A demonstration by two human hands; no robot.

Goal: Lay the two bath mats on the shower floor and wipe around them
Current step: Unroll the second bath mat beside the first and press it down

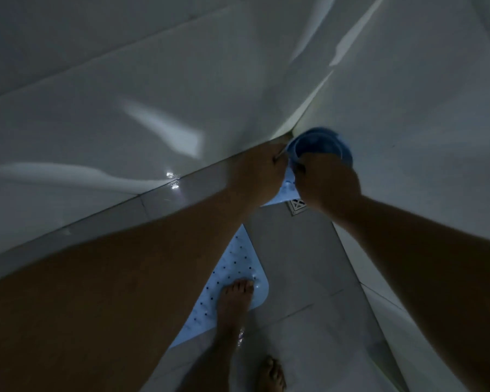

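One mat point(232, 281) is already laid flat, well on the near side of the drain point(297, 206), with a foot point(234, 301) planted on its corner, probably to stop it sliding. The second mat point(320, 147) is held rolled up just past the drain, by the wall corner. It's pinched at its end by the left hand point(259, 168) and gripped by the right hand point(327, 181), likely so it can be unrolled there.

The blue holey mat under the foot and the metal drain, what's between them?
Head view: only bare grey floor tile lies between the pale blue perforated bath mat and the square metal drain.
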